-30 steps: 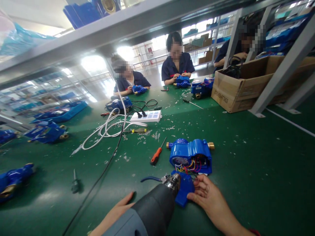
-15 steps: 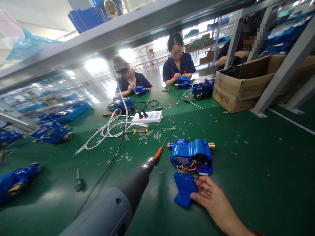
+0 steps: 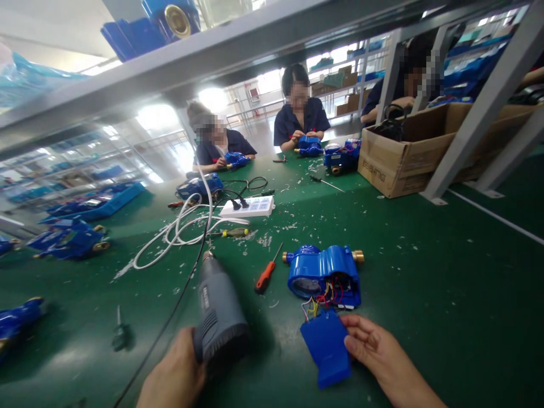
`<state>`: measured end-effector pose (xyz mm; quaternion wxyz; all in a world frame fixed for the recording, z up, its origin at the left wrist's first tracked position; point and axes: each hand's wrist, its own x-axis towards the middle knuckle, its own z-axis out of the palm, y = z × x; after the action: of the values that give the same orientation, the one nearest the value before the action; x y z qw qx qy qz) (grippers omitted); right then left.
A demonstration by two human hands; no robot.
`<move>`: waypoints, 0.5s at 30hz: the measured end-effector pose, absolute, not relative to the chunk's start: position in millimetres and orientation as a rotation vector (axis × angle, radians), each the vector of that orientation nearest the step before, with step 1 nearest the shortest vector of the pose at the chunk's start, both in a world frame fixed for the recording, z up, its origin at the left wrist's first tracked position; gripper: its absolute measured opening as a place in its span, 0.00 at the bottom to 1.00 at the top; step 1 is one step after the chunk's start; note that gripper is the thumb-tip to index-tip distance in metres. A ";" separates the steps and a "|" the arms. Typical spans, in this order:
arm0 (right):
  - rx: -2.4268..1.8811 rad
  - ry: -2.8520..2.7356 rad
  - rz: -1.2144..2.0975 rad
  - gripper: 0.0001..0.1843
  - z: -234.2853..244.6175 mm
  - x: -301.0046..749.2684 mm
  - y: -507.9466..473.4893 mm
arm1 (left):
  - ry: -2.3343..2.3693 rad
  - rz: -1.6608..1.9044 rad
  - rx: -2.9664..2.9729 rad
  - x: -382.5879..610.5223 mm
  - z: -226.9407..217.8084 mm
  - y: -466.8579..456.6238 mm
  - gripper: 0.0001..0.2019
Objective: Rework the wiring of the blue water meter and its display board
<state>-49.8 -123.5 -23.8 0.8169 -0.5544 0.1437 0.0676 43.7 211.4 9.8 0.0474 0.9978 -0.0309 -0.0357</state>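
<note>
Between right fingers (image 3: 361, 325), seemingly, sits the blue cover (image 3: 324, 343).

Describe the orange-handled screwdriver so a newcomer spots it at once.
On the green table, find the blue device with brass ends, beyond the right hand. Just left of that device lies the screwdriver, its shaft slanting away from the wearer. Its orange-and-black handle sets it apart from the yellow-and-dark one farther back.

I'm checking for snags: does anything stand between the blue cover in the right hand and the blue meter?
Yes: thin coloured wires run between the blue cover, in the right hand, and the near side of the blue meter. No tool shows there.
</note>
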 end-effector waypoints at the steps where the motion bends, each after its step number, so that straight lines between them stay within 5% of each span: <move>1: -1.178 0.298 0.158 0.23 -24.7 -49.6 -124.1 | -0.118 -0.149 3.102 50.2 7.9 208.9 0.10; 11: -1.185 0.338 0.186 0.23 -20.6 -50.1 -126.4 | -0.337 0.038 3.439 95.3 14.1 223.1 0.20; 15: -1.230 0.412 0.193 0.25 -23.4 -49.8 -127.7 | -0.391 0.478 3.062 70.2 35.2 189.0 0.18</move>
<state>-49.8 -127.7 -23.4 0.7926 -0.5718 0.1917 0.0897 70.2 189.0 35.2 0.0090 0.9802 -0.1252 0.1531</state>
